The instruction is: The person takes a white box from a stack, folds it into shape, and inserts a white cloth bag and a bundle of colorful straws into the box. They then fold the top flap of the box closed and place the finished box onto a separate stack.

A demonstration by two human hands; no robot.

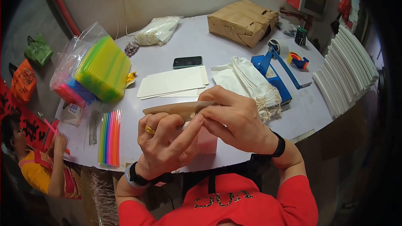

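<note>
In front of me I hold a tan flat piece (pixel 169 108), seen nearly edge-on; I cannot make out whether it is a card or a pouch. My left hand (pixel 167 142), with a ring, is curled against its lower side. My right hand (pixel 236 117) pinches its right end, where the fingertips of both hands meet at a small pale bit. Below the hands, a pink sheet or box (pixel 208 142) shows in part. Just beyond are stacked cream cards (pixel 171 83), and near my right hand lie white drawstring bags (pixel 247 79).
A blue tape dispenser (pixel 272 73) stands to the right by white stacked sheets (pixel 345 71). Left are coloured straws (pixel 110 138) and bagged yellow-green straws (pixel 104 69). A phone (pixel 187 62) and brown parcel (pixel 240 21) lie farther back. Another person (pixel 46 167) works at the left edge.
</note>
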